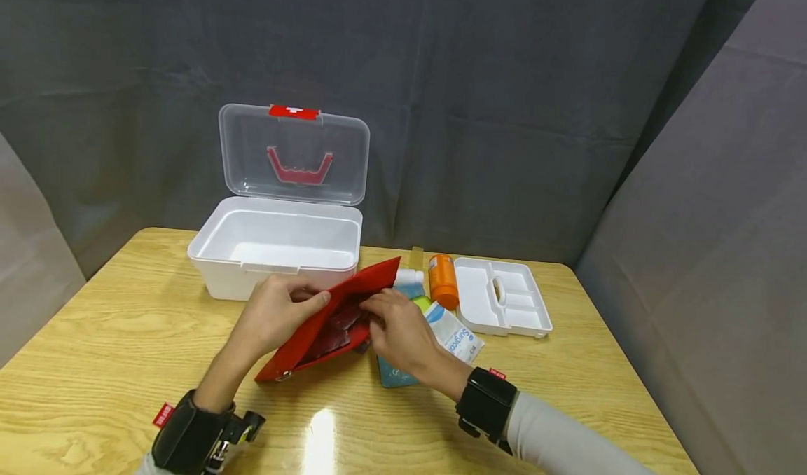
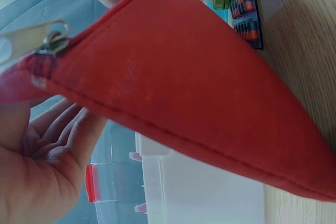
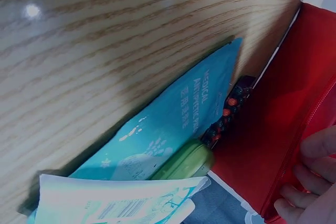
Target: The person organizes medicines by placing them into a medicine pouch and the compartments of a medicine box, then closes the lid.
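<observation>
A red zip pouch (image 1: 296,345) is held tilted over the table, its mouth spread apart and dark, shiny contents (image 1: 337,331) showing inside. My left hand (image 1: 271,314) grips its left side, thumb over the edge. At the opposite side of the mouth, my right hand (image 1: 403,328) pinches the edge with curled fingers, which show along the zip in the right wrist view. The metal zip pull (image 2: 50,43) hangs at one corner. Beside the pouch lie a blister pack (image 3: 226,114) of red and black capsules and a teal packet (image 3: 168,103) with printed lettering.
Behind the pouch stands a white first-aid box (image 1: 277,247) with its clear lid (image 1: 296,156) raised. Rightward are an orange bottle (image 1: 443,282), a white-capped item (image 1: 408,277), a green case (image 3: 184,161), a white-and-blue packet (image 1: 454,331) and a white divided tray (image 1: 504,296).
</observation>
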{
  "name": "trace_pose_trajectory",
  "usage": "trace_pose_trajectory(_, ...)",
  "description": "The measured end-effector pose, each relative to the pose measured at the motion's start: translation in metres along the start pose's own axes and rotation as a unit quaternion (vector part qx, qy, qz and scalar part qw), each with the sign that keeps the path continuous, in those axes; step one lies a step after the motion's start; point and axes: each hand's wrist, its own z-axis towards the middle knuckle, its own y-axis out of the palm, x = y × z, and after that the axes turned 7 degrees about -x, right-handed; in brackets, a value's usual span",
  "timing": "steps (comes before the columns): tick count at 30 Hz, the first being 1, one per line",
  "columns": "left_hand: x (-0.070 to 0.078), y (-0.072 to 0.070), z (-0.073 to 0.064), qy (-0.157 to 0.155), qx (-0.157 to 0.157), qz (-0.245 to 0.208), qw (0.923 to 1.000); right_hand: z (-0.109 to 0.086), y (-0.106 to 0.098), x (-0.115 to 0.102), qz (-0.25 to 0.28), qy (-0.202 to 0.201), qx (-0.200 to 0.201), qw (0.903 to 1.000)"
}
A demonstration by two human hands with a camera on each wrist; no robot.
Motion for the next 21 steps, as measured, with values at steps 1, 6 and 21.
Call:
trace_pose_trajectory(1,0.0,0.0,0.0,-0.001,0.0,0.001,1.0,0.0,0.0,0.0,0.0,-0.002,0.004,1.0)
trace_pose_trajectory(6,0.0,0.0,0.0,-0.006,-0.001,0.001,1.0,-0.001,-0.004,-0.002,0.009,0.004,0.014,0.9999)
trace_pose_trajectory(21,0.001,-0.002,0.0,-0.013,0.001,0.008,0.9999,-0.013,-0.014,0.009,-0.01,0.05,0.078,0.9957)
